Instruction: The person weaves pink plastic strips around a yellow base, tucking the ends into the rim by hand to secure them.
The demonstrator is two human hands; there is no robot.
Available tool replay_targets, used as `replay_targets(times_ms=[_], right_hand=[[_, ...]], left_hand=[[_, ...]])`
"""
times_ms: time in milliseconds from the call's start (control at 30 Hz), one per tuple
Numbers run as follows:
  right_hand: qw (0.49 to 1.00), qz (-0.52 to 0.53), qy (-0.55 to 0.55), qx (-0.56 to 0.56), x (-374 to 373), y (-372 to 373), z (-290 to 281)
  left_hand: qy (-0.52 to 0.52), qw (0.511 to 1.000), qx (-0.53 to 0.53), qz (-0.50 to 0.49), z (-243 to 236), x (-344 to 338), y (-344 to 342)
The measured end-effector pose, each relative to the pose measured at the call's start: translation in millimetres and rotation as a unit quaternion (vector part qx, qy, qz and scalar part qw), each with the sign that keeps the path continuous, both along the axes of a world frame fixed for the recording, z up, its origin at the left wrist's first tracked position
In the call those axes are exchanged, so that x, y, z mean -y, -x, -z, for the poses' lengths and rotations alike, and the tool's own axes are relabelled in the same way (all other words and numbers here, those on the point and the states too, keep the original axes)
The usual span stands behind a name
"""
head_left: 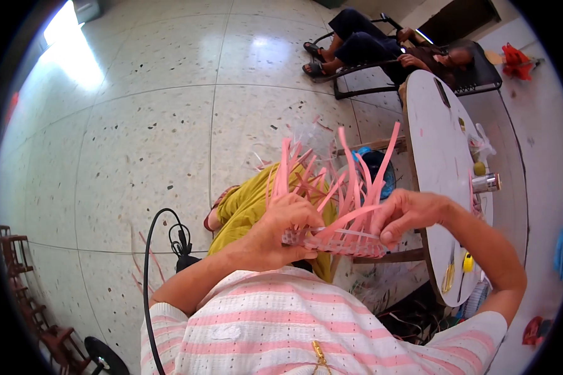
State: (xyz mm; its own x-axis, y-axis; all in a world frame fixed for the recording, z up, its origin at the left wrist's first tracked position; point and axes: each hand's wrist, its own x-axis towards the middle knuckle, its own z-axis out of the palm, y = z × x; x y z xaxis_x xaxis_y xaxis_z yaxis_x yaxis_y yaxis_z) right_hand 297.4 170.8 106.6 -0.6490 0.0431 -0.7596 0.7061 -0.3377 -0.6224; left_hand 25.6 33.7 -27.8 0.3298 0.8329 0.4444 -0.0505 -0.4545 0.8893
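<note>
A partly woven basket [360, 249] of pink and white flat strips rests over my lap, its long loose pink strips [350, 169] standing up and fanning away from me. My left hand [284, 228] is closed round the left end of the weave, thumb below and fingers over the top. At the right end my right hand [406, 215] pinches a whitish strip [350, 233] that runs along the top of the woven band. One pink strip bends across toward my right fingers. The inside of the basket is mostly hidden by the strips.
A white oval table [441, 181] stands close on my right, holding a jar [485, 182], a yellow tape measure [468, 262] and scissors [448, 276]. Beyond it a person [381, 47] reclines in a chair. A black cable [147, 275] hangs at my left. Small stools [44, 312] stand far left.
</note>
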Motion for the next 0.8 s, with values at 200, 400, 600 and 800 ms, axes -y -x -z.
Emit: replay_targets(times_ms=[200,400,600,800], right_hand=[[0.996,0.05,-0.03,-0.072,31,-12,7],[0.988,-0.025,-0.11,-0.11,41,-11,4],[0.987,-0.059,-0.108,-0.1,38,-17,4],[0.988,-0.021,-0.106,-0.106,43,6,-5]], left_hand=[[0.067,0.995,-0.012,-0.076,-13,4,-4],[-0.12,0.974,-0.169,-0.087,-17,-5,-1],[-0.129,0.973,-0.17,-0.089,-18,-5,-1],[-0.044,0.989,-0.12,-0.072,-24,2,-2]])
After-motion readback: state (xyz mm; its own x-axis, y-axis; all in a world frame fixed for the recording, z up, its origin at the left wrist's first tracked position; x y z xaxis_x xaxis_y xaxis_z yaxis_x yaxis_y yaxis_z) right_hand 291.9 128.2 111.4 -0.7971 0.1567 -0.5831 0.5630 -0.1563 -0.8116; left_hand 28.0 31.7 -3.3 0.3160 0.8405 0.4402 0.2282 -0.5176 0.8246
